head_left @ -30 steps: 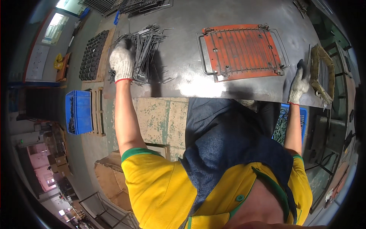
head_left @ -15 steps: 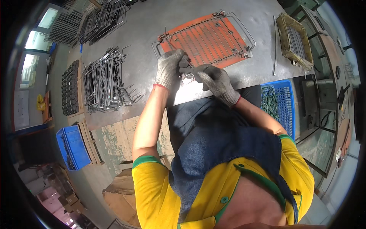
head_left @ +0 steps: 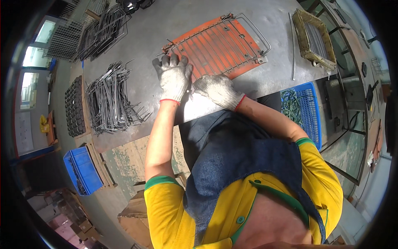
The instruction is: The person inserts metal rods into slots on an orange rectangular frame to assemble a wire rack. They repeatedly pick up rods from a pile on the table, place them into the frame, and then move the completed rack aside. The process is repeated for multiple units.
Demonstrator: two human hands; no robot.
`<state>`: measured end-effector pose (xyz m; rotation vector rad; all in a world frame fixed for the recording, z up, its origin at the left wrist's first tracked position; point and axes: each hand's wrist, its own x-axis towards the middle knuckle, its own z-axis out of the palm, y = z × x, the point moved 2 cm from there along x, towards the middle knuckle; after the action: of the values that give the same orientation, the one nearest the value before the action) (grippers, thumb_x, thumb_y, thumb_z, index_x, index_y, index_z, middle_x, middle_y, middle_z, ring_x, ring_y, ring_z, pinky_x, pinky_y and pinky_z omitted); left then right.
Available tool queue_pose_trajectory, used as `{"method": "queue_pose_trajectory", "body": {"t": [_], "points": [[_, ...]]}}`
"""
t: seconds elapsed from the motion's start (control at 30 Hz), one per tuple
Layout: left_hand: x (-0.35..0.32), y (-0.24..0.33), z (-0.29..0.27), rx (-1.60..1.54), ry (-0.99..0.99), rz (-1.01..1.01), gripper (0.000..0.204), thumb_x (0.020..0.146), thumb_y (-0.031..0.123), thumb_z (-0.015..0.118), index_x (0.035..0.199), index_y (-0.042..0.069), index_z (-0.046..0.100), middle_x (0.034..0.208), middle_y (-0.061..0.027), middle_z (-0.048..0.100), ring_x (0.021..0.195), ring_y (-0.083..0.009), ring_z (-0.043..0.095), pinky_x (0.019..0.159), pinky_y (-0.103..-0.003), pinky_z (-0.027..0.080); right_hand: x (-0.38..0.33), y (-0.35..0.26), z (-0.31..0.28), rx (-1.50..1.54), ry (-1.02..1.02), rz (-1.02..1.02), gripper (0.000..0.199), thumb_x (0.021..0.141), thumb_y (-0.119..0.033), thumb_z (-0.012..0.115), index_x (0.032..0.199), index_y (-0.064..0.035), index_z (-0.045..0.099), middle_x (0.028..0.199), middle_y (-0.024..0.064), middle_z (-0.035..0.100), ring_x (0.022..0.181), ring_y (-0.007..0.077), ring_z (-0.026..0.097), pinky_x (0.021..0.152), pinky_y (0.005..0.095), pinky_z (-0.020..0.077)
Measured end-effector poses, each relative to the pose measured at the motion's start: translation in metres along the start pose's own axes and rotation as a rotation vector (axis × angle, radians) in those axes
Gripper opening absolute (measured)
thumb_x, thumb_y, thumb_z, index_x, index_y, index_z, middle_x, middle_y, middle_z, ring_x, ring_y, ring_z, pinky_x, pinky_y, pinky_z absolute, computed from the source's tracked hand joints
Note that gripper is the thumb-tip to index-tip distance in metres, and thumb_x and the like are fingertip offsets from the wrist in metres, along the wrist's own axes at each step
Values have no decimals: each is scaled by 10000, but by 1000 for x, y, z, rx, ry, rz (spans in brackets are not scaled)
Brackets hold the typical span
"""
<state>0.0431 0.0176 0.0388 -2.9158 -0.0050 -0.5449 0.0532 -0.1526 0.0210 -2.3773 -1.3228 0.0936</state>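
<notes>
An orange plate (head_left: 245, 52) lies on the metal table with a grid of thin metal rods (head_left: 215, 45) on it and a bent wire handle (head_left: 262, 34) at its right end. My left hand (head_left: 174, 79), in a whitish glove with dark fingertips, lies over the plate's left end, its fingers spread and pointing away from me. My right hand (head_left: 217, 89), gloved too, is at the near edge by the near left corner. Its fingers curl inward to the left, and what they hold is hidden beneath the glove.
Bent wire rods (head_left: 112, 99) are piled on the left of the table (head_left: 145, 41), with wire frames (head_left: 103, 31) behind. A single rod (head_left: 292, 50) and a yellowish basket of rods (head_left: 302, 39) lie right. A blue crate (head_left: 309, 110) with green cords stands below the right edge.
My left hand has moved left and away from me, its fingers spreading out over the plate's left end. My right hand has shifted left and turned back upward. The two hands have come apart.
</notes>
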Motion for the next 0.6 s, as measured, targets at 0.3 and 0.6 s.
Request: {"method": "queue_pose_trajectory", "body": {"t": [0.3, 0.6], "points": [[-3, 5, -4, -42, -55, -14, 301, 911, 347, 580, 1103, 135, 673, 1062, -80, 613, 1120, -273, 519, 1076, -631, 238, 7, 6, 17, 143, -103, 24, 321, 976, -427, 509, 1092, -169, 660, 1014, 95, 688, 903, 290, 688, 779, 459, 536], [-21, -6, -2, -331, 348, -424, 402, 964, 346, 571, 1246, 64, 618, 1236, -134, 644, 1149, -305, 594, 943, -457, 458, -30, 44, -19, 225, 374, -265, 471, 752, -112, 700, 1212, -71, 611, 1180, 106, 611, 1011, 273, 640, 754, 381, 550]]}}
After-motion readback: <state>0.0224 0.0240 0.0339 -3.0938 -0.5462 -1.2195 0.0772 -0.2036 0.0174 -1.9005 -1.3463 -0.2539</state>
